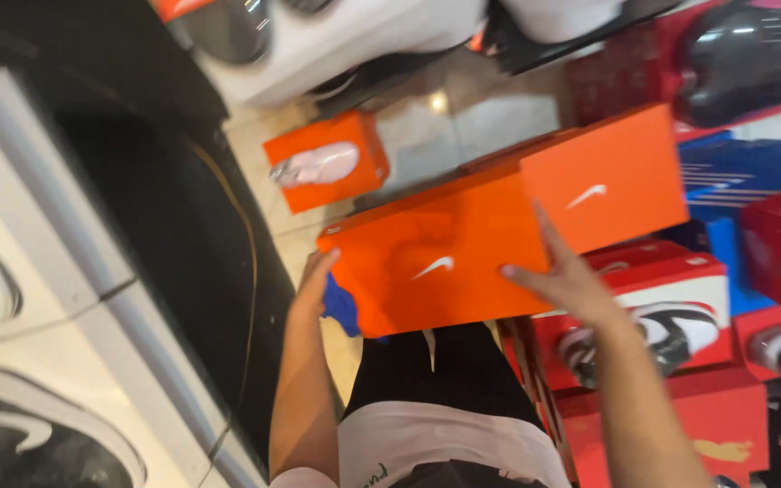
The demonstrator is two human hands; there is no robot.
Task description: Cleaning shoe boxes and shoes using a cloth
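I hold a stack of orange shoe boxes [427,258] in front of my body. My left hand [314,285] grips the lower left edge of the near box, next to a bit of blue material [343,307]. My right hand [562,271] lies flat on the lid of the near box, fingers spread, touching a second orange box [607,176] that sits further right and higher. Both forearms reach up from the bottom of the view.
An open orange box with a pale shoe [325,163] lies on the tiled floor. Red boxes with shoes [671,316] and blue boxes [752,172] are stacked at right. A white and black display unit [92,271] runs along the left.
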